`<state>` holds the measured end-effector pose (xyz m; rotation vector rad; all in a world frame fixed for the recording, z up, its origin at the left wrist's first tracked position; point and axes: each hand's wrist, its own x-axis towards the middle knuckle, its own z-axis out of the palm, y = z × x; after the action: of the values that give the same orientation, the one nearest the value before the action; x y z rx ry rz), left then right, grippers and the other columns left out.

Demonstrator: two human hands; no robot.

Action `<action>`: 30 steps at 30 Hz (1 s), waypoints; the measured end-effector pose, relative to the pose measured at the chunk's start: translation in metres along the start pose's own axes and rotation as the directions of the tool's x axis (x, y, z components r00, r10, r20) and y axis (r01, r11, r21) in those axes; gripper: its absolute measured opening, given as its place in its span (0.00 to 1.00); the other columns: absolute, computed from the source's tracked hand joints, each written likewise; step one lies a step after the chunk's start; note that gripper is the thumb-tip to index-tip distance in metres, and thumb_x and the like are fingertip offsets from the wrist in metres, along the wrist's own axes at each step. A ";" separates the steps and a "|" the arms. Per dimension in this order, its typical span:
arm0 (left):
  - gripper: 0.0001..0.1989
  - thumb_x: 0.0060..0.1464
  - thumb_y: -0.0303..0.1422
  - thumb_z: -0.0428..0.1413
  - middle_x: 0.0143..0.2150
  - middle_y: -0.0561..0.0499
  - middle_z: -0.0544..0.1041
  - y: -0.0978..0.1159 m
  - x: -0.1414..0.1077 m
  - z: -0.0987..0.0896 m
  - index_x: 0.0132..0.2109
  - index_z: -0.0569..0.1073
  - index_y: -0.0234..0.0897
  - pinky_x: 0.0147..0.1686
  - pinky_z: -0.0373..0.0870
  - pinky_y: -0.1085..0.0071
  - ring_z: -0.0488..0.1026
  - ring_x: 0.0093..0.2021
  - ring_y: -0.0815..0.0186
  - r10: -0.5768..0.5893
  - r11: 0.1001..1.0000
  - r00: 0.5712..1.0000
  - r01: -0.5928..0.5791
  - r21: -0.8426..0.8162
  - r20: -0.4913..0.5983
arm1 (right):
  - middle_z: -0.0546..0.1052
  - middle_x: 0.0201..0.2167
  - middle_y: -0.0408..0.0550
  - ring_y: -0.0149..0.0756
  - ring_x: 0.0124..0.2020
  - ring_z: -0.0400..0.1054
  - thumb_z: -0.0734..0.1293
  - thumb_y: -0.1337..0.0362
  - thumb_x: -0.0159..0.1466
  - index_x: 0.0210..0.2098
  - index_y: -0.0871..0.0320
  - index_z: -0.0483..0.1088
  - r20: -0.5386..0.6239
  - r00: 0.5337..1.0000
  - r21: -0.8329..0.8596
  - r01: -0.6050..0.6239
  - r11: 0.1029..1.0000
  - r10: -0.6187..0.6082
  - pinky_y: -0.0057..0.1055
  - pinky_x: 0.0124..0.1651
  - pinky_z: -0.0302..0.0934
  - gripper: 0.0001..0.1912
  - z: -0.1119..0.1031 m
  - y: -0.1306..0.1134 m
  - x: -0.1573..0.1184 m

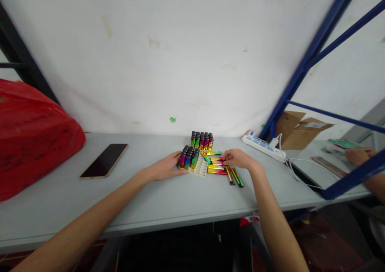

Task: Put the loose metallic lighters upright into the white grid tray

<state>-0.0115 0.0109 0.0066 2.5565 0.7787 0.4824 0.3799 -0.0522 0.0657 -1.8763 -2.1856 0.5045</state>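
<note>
Head view: a white tray (201, 169) sits on a grey table (168, 201), its left part filled with upright, shiny, multicoloured lighters (189, 158) with black tops; bare pockets show in its right part. The person's left hand (167, 167) holds the tray's left end, thumb along the front and fingers set wide around the corner. Just right of the tray, loose lighters (217, 170) lie in a scattered pile. The right hand (238, 158) is over this pile, fingertips narrow at a pink and yellow lighter; I cannot tell whether they grip it. Behind the tray stands another upright block of lighters (202, 141). Well left of the tray are a phone (104, 161) and a red bag (36, 139). Right of it, beyond the pile, are a power strip (264, 145), a cardboard box (291, 133) and, farthest off, another person's hand (356, 156).
</note>
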 end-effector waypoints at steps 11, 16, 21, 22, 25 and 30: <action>0.39 0.71 0.62 0.61 0.80 0.38 0.71 -0.004 0.000 0.003 0.73 0.75 0.38 0.81 0.62 0.52 0.70 0.78 0.42 0.027 1.000 0.999 -0.027 -0.001 -0.020 | 0.87 0.44 0.55 0.48 0.47 0.81 0.80 0.55 0.64 0.41 0.56 0.87 -0.309 0.942 0.258 0.214 0.942 -0.129 0.39 0.50 0.75 0.11 0.000 -0.003 0.003; 0.40 0.70 0.63 0.61 0.80 0.38 0.70 -0.004 0.001 0.003 0.74 0.75 0.38 0.82 0.62 0.53 0.69 0.78 0.42 0.023 1.000 0.999 -0.023 -0.001 -0.022 | 0.87 0.45 0.50 0.45 0.49 0.81 0.82 0.38 0.61 0.41 0.53 0.81 -0.405 0.914 0.803 0.346 0.485 0.020 0.44 0.57 0.76 0.26 0.014 -0.043 0.003; 0.39 0.71 0.60 0.62 0.80 0.39 0.71 -0.005 0.001 0.004 0.75 0.74 0.39 0.82 0.61 0.52 0.69 0.79 0.42 0.037 0.999 0.999 -0.037 -0.018 -0.024 | 0.83 0.36 0.43 0.39 0.39 0.79 0.86 0.38 0.56 0.44 0.51 0.76 -0.252 0.967 0.958 0.255 0.135 -0.039 0.36 0.44 0.77 0.31 0.039 -0.090 0.004; 0.38 0.71 0.60 0.62 0.79 0.39 0.71 -0.005 0.000 0.004 0.75 0.74 0.40 0.82 0.62 0.52 0.69 0.78 0.43 0.040 0.999 0.999 -0.040 -0.018 -0.027 | 0.81 0.34 0.42 0.37 0.36 0.78 0.86 0.38 0.57 0.44 0.51 0.75 -0.230 0.971 0.959 0.238 0.153 -0.066 0.34 0.40 0.75 0.32 0.044 -0.095 0.005; 0.38 0.71 0.60 0.62 0.79 0.40 0.72 -0.006 0.000 0.004 0.75 0.74 0.42 0.81 0.63 0.52 0.70 0.78 0.44 0.037 0.999 0.999 -0.037 -0.014 -0.034 | 0.77 0.30 0.37 0.32 0.27 0.71 0.83 0.34 0.57 0.42 0.50 0.69 -0.204 0.974 0.943 0.223 0.246 -0.099 0.28 0.28 0.64 0.34 0.058 -0.106 0.011; 0.37 0.70 0.59 0.64 0.78 0.39 0.73 -0.004 0.000 0.004 0.74 0.75 0.41 0.81 0.64 0.51 0.71 0.77 0.42 0.037 0.999 0.999 -0.038 -0.036 -0.036 | 0.61 0.22 0.30 0.26 0.19 0.45 0.77 0.25 0.59 0.38 0.49 0.63 -0.143 0.988 0.937 0.157 0.313 -0.066 0.25 0.23 0.41 0.38 0.067 -0.111 0.017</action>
<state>-0.0116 0.0133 0.0013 2.5391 0.7286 0.5503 0.2506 -0.0571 0.0470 -0.9889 -1.3087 1.3033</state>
